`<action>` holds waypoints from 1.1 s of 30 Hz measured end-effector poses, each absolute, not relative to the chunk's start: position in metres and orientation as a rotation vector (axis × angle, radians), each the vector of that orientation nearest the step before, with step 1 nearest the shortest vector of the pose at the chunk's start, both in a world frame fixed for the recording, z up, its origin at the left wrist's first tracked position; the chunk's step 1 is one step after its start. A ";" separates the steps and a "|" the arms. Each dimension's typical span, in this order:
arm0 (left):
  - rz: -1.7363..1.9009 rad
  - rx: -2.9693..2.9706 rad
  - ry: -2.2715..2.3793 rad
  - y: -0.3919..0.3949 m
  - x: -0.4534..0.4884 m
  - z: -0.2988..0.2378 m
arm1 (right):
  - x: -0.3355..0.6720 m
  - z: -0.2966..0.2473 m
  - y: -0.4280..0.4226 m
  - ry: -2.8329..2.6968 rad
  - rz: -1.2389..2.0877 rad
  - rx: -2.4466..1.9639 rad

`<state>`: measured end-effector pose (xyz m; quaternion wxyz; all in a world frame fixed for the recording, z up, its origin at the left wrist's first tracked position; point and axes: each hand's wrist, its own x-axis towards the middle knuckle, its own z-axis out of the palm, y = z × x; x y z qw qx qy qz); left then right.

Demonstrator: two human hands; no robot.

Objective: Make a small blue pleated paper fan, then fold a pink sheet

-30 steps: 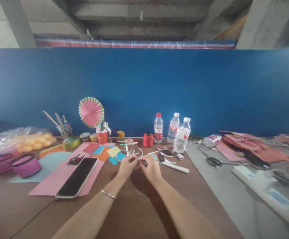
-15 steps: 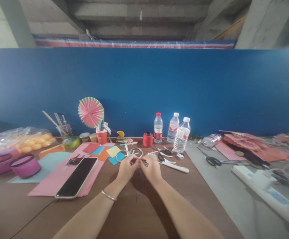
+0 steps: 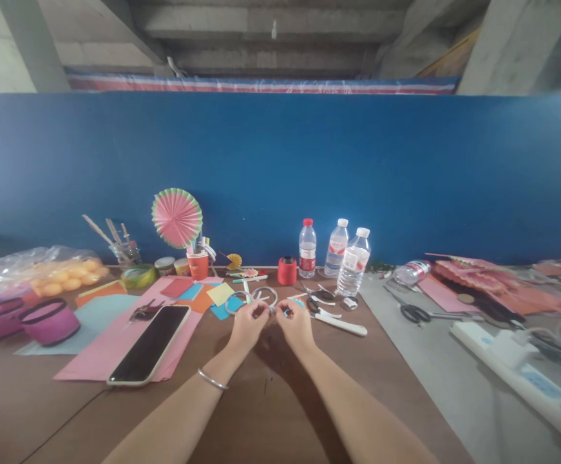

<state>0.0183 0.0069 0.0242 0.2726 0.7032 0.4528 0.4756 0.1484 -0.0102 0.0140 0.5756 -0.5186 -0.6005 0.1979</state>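
Note:
My left hand [image 3: 247, 324] and my right hand [image 3: 297, 324] meet over the brown table [image 3: 270, 412], fingers pinched together on a small item I cannot make out between the fingertips. A silver bangle circles my left wrist. Just beyond the fingers lie pale ring-shaped pieces [image 3: 265, 295] and coloured paper squares [image 3: 220, 294]. A black phone [image 3: 149, 344] rests on pink paper [image 3: 97, 356] to the left. Scissors [image 3: 321, 295] and a white tool [image 3: 342, 324] lie right of my right hand.
A red thread spool [image 3: 287, 270] and three water bottles [image 3: 337, 251] stand by the blue wall. A pink paper fan [image 3: 176, 218], red cup [image 3: 198, 264], purple baskets [image 3: 51, 319] and bagged yellow balls [image 3: 58, 273] sit left. Scissors [image 3: 413, 313], pink paper items [image 3: 483, 278] and a power strip [image 3: 507, 361] lie right.
Both hands have crept slightly forward, away from me, and the fingertips stay pinched together. Nothing else on the table has moved.

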 end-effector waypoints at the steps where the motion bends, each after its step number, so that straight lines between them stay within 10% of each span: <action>1: 1.285 1.872 1.216 0.008 0.018 0.024 | 0.148 0.014 -0.010 -1.388 0.482 -1.212; 33: 1.365 1.215 1.223 0.019 0.016 0.005 | 0.163 0.009 0.006 -0.896 0.792 -0.906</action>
